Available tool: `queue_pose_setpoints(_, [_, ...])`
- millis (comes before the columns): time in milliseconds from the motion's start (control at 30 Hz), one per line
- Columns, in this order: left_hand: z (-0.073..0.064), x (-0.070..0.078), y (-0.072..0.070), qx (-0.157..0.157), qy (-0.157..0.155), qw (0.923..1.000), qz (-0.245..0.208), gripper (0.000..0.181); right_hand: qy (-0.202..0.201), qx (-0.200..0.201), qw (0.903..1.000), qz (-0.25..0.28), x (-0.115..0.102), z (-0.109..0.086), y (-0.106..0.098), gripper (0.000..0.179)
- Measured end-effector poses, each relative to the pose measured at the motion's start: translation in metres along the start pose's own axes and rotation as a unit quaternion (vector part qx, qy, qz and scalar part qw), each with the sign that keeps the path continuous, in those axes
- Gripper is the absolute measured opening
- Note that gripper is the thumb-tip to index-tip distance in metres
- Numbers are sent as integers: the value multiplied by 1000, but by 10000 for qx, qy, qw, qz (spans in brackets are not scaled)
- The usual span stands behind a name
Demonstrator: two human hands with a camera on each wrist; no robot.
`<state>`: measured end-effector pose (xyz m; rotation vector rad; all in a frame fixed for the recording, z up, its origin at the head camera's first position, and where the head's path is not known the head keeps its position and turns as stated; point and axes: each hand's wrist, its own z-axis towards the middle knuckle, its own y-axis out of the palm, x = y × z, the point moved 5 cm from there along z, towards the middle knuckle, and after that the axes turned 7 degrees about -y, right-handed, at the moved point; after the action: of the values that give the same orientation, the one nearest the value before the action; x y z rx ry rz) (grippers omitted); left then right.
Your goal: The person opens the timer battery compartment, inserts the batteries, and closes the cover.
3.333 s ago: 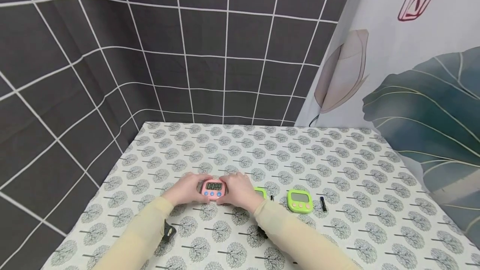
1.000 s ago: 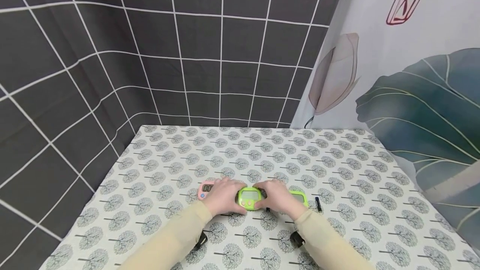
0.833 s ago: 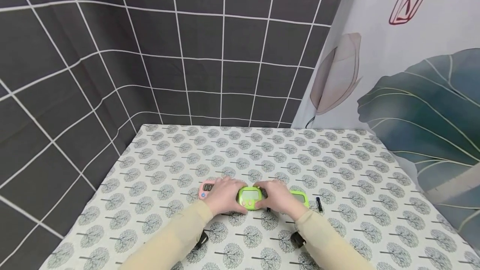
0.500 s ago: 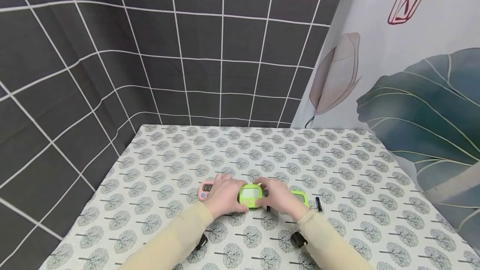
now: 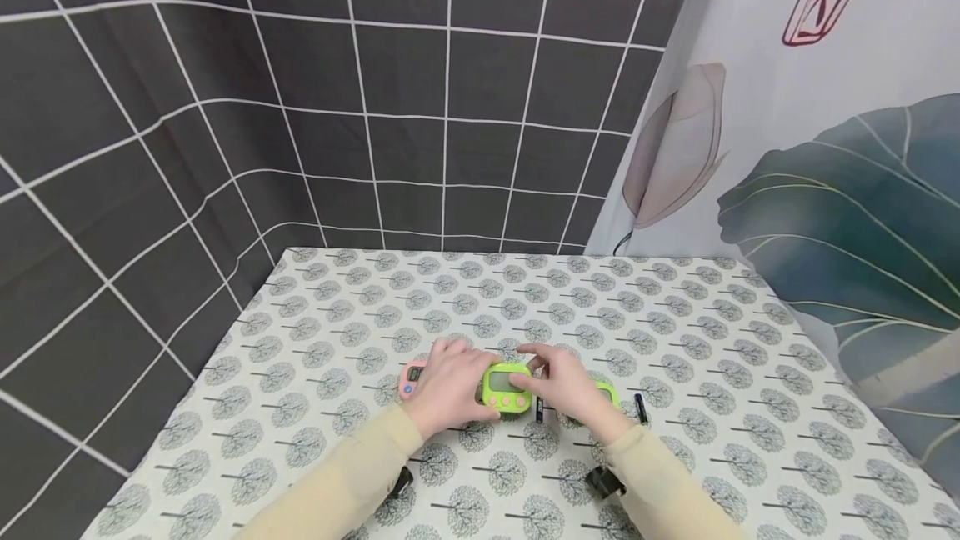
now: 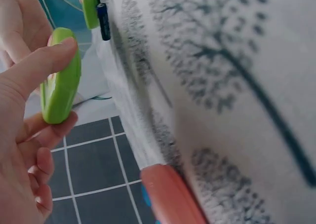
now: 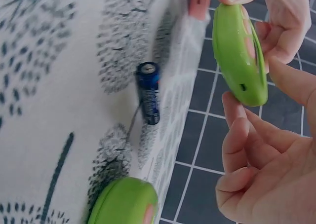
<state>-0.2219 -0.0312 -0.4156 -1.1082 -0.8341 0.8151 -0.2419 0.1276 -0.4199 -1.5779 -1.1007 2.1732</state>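
Note:
A green timer (image 5: 507, 387) with pink buttons is held off the table between two hands, its screen facing up. My left hand (image 5: 453, 382) grips its left side; in the left wrist view the thumb lies on one edge and the fingertips on the opposite one. At the right end, my right hand (image 5: 564, 383) pinches it loosely, thumb on the screen side and a fingertip at the back in the right wrist view. A pink timer (image 5: 410, 378) with blue buttons lies partly hidden by the left hand. A battery (image 7: 149, 93) lies beneath the hands.
A second green timer (image 5: 609, 394) lies right of the hands, partly covered by the right wrist. Another dark battery (image 5: 641, 408) lies farther right. The tree-print table (image 5: 360, 307) runs back to a dark grid-patterned curtain (image 5: 405, 148).
The hands have moved right from the pink timer to the green one, which has risen slightly. Lately the right thumb has slid onto its screen and the index finger lifted off the top edge.

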Motion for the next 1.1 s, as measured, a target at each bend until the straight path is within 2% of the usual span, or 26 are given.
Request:
queue_pose_setpoints(100, [0, 4, -7, 203, 162, 9996, 51, 75, 35, 108, 9997, 219, 0, -1, -4, 48])
queue_pose_setpoints(300, [-5, 7, -15, 524, 289, 9982, 92, 74, -46, -41, 9995, 300, -5, -6, -6, 36])
queue_pose_setpoints(400, [-7, 7, -16, 580, 279, 9978, 132, 74, -85, -56, 9994, 340, -7, -9, -6, 31])
queue_pose_setpoints(633, [-7, 8, -19, 618, 260, 9977, 125, 72, -114, 176, 9992, 349, -12, -13, -9, 27])
queue_pose_setpoints(933, [-7, 5, -17, 305, 39, 9974, -652, 73, -133, 528, 9975, 444, -17, -15, -13, 23])
queue_pose_setpoints(1100, [-6, 2, -15, -17, -359, 9894, -1406, 75, -72, 659, 9970, 405, -17, -16, -15, 21])
